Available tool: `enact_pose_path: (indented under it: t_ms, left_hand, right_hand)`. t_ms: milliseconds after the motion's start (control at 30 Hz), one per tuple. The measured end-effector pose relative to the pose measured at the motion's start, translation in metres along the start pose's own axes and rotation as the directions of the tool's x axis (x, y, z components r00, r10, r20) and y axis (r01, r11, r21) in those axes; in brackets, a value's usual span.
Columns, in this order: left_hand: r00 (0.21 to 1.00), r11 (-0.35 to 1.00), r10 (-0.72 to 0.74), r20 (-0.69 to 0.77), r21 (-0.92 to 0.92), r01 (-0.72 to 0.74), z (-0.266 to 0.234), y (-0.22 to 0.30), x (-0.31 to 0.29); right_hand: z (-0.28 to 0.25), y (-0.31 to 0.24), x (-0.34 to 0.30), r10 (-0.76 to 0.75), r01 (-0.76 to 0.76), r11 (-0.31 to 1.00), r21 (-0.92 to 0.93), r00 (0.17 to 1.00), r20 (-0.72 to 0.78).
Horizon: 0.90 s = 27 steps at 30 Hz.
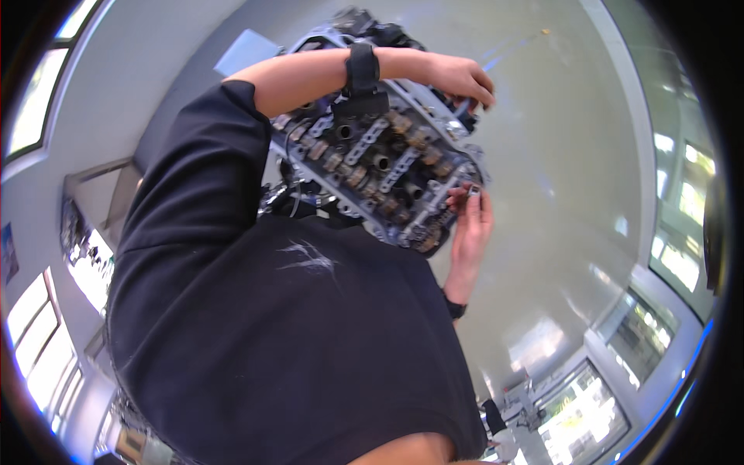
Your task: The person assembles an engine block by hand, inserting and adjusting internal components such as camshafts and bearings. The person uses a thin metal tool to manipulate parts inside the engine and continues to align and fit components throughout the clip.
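An engine (372, 155) with its top uncovered lies before me, its camshafts and rows of metal caps showing. Stretched across it from the left, my left hand (463, 80) is at its far right corner. Its fingers curl down over a dark bluish part (467, 118), and their tips are partly hidden. My right hand (471, 229) is at the engine's right end, beside the timing-side edge. Its thumb and fingers pinch a small piece (473, 191), silvery and dark, too small to name.
Under the engine, hoses and metal brackets (294, 198) show close to my body. A pale flat panel (248, 53) stands beyond my left arm. Shiny grey-green floor (566, 194) stretches to the right, up to a wall with windows (581, 415). A person (500, 434) appears at the lower right.
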<state>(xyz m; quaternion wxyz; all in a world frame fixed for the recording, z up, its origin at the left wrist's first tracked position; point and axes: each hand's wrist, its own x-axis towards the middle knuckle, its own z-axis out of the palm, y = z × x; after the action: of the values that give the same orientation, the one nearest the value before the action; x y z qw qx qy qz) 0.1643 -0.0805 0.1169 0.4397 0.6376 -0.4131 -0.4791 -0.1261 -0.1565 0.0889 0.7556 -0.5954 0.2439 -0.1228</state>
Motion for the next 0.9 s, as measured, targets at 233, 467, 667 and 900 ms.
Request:
enact_pose_path:
  t_ms: [233,467,667,900]
  left_hand:
    - [0.992,0.981,0.126,-0.028,0.151,-0.12,0.048,-0.011,-0.132]
    - [0.82,0.981,0.119,-0.559,0.194,-0.01,0.08,-0.043,-0.209]
    - [0.68,0.996,-0.078,-0.729,-0.08,0.028,0.075,-0.063,-0.235]
    - [0.59,0.995,-0.094,-0.802,-0.053,0.086,0.06,-0.079,-0.238]
  right_hand:
    - [0.054,-0.004,0.052,0.236,-0.219,0.972,-0.088,0.876,0.42]
    - [0.119,0.003,0.059,0.329,-0.233,0.944,-0.233,0.668,0.668]
    - [0.155,0.006,0.071,0.356,-0.219,0.934,-0.281,0.58,0.733]
    - [0.181,0.026,0.089,0.403,-0.297,0.915,-0.274,0.62,0.673]
